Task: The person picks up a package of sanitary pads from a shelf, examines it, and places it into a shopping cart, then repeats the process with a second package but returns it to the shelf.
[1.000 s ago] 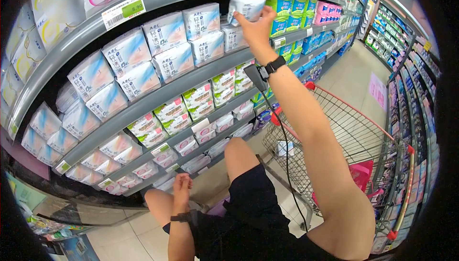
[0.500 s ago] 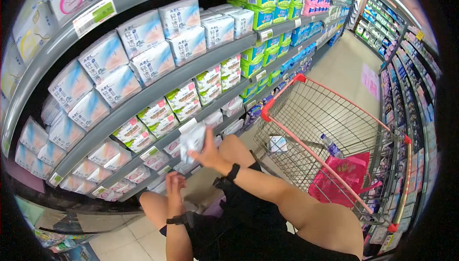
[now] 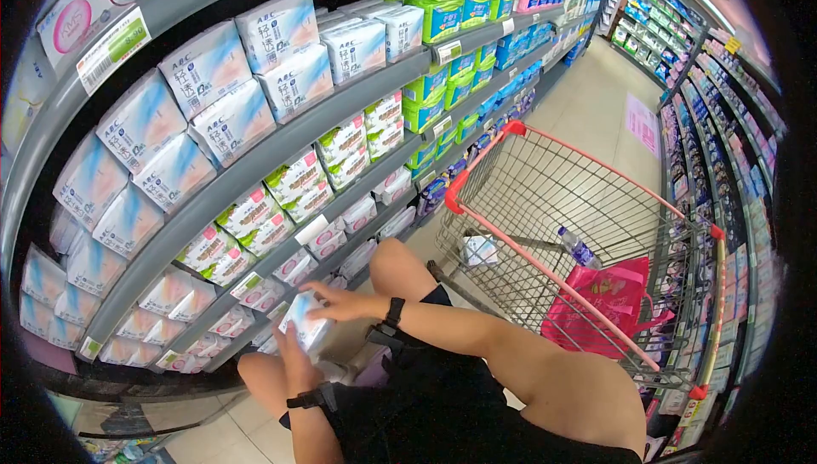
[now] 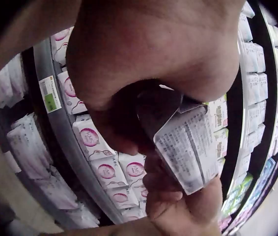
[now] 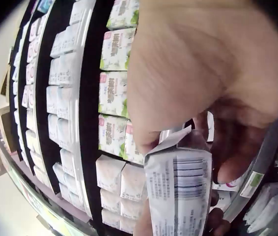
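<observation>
A small white pack of sanitary pads (image 3: 304,321) is held between both hands, low in front of the lower shelves. My right hand (image 3: 345,304) grips it from the right, with thumb and fingers on opposite sides. From below left, my left hand (image 3: 298,358) has its fingers round the pack's near side. Seen from the left wrist, a printed face of the pack (image 4: 188,147) is turned to the camera between the two hands. In the right wrist view, a barcode and small print show on the pack (image 5: 178,191). The palms hide part of it.
Shelves (image 3: 366,90) on the left carry rows of white, blue and green packs. A wire shopping cart (image 3: 587,158) with red trim stands at right, holding a white pack (image 3: 479,250), a bottle (image 3: 579,247) and a pink bag (image 3: 600,298). An aisle (image 3: 579,98) runs beyond.
My right hand has come down from the upper shelf with the pack, leaving a gap in the upper row. My left hand has moved up and taken hold too.
</observation>
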A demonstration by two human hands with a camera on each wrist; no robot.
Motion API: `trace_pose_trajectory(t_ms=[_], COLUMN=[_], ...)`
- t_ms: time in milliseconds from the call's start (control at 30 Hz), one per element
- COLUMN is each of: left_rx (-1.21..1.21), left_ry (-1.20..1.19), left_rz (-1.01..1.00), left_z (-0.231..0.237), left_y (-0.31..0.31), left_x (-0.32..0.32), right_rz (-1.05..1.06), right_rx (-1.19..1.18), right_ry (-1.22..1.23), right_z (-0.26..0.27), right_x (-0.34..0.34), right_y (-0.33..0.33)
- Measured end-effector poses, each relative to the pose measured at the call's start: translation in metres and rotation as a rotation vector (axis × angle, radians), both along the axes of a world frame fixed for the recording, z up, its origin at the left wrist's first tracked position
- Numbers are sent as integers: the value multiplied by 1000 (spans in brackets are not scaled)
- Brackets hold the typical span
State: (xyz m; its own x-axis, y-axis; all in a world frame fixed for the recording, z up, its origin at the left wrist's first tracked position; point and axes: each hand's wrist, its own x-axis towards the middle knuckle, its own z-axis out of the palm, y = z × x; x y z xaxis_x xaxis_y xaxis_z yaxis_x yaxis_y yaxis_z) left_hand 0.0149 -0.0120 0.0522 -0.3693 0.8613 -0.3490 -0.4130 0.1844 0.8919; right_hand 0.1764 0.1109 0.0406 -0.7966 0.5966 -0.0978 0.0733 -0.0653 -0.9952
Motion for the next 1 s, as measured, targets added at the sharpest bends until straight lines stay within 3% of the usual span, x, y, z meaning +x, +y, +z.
trace_pose_trajectory(t_ms=[67,167,267,367,467,667,733,867,933,1000], left_rx=[-2,-29,34,50,123,219,249,73,-35,-27], left_ry=[18,81,174,190,230,313,359,158,70,50], left_rz=[-10,-15,1,7,-19,-60,-86,-68,45,25], left_z=[2,15,1,2,-3,-1,-1,16,10,-19], left_y=[0,-2,3,6,9,10,11,8,4,6], left_x=[1,4,0,0,-2,0,-2,1,2,-10], right_rz=[-41,-70,-55,-223,-119,-163,-122,-178,-168,-152], right_rx=[-270,-397,-372,-323,-336,-564,-554,-384,-359,-341], right_ry=[-73,-56,-24,9,1,-14,16,-64,-54,-24], right_z=[10,2,-9,-10,-20,9,-9,-29,-27,-27], right_x=[6,4,0,-4,-3,0,-1,-7,-6,-5], right_y=[-5,-5,0,-5,9,-1,2,6,7,6])
